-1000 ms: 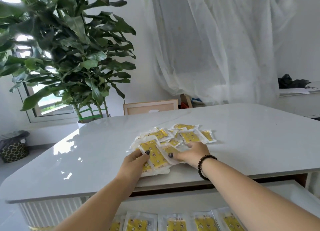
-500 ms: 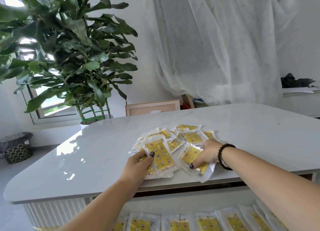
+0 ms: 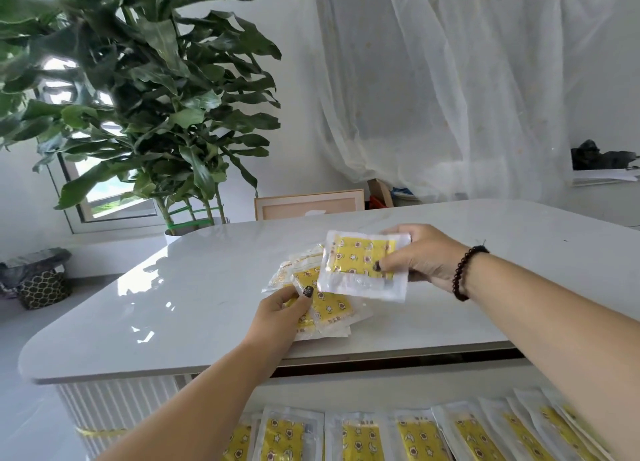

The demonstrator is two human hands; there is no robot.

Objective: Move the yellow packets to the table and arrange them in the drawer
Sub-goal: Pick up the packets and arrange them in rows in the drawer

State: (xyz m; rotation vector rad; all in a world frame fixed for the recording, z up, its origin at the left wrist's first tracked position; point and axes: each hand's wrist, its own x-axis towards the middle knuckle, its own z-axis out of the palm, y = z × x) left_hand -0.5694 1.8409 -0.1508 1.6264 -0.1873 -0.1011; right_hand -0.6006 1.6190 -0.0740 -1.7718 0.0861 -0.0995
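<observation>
A pile of yellow packets [image 3: 329,304] in clear wrappers lies on the white table [image 3: 194,308] near its front edge. My left hand [image 3: 280,310] grips the near packets of that pile, thumb on top. My right hand [image 3: 420,256], with a dark bead bracelet, holds one yellow packet [image 3: 360,265] lifted above the pile, pinched at its right side. Below the table edge, the open drawer [image 3: 381,388] holds a row of several yellow packets [image 3: 415,438] laid side by side.
A large potted plant [image 3: 156,97] stands behind the table's left end. A framed board [image 3: 308,204] leans behind the table, under a white sheer curtain [image 3: 450,79]. A patterned basket [image 3: 43,287] sits on the floor at left. A side counter [image 3: 606,180] is at right.
My right hand has lifted one packet off the pile and raised it up and back. My left hand stays on the near packets. The view has tilted down, showing more of the drawer.
</observation>
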